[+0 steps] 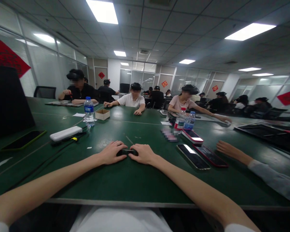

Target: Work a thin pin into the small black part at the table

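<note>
Both my hands rest on the green table point(106, 180), close together in front of me. Between them lies a small black, elongated object point(127, 152) with a pale line along it; its exact kind cannot be made out. My left hand point(114, 152) grips the left end with thumb and fingers, and a ring shows on one finger. The other end is held by my right hand point(143, 153), whose fingers curl around it. My fingers hide both ends of the object.
To the left are a white power strip point(66, 133) with black cables, a phone point(24, 140), a water bottle point(89, 111) and an open box point(102, 114). Rightward lie a phone point(193, 157), a red-edged phone point(211, 155) and bottles point(189, 121). A neighbour's hand point(228, 149) rests nearby.
</note>
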A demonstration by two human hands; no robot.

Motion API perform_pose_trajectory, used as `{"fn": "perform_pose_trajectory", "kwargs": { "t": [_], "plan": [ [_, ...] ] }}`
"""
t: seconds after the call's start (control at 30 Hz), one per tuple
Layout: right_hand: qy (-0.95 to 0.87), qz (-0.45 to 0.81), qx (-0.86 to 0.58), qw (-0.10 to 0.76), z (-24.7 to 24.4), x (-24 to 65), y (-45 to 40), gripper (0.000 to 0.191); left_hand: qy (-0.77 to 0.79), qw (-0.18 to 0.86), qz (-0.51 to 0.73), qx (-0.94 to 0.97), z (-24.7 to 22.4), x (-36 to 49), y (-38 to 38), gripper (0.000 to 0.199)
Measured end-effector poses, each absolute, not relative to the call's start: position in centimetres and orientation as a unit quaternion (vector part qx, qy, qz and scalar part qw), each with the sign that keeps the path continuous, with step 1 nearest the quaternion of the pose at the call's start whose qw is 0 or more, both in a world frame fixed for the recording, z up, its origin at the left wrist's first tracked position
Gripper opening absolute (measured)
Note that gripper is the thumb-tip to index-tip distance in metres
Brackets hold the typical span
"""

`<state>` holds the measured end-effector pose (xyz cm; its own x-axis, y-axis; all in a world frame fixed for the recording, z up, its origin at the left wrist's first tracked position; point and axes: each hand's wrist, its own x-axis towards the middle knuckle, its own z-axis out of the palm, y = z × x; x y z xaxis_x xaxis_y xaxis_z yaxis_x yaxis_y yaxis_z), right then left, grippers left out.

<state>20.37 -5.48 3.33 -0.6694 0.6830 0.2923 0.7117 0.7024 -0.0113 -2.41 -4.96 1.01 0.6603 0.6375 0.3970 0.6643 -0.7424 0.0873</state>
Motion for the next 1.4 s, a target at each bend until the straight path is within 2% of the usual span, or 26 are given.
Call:
{"fn": "perform_pose_trajectory", "kwargs": {
  "t": [0.37,0.57,0.87,1.13,1.4],
  "plan": [
    [-0.932,-0.019,-0.302,0.197,2.8,20.0,-5.8,0.025,-0.294,0.032,-0.238,-0.925,1.5,-2.2,-5.6,0.034],
    [-0.948,-0.031,-0.247,0.199,2.4,19.9,-5.9,0.022,-0.26,0.049,-0.236,-0.935,1.3,-2.2,-5.4,0.027],
    [-0.95,-0.033,-0.249,0.187,2.7,19.9,-6.0,0.018,-0.249,0.071,-0.217,-0.941,2.2,-2.8,-5.4,0.011],
    [-0.947,-0.016,-0.26,0.188,2.9,20.1,-6.0,0.016,-0.314,0.079,-0.21,-0.923,3.3,-5.3,-4.1,0.012],
    [-0.948,-0.001,-0.263,0.178,3.0,19.9,-6.0,0.015,-0.321,0.041,-0.176,-0.93,3.4,-5.1,-4.4,0.032]
  ]
}}
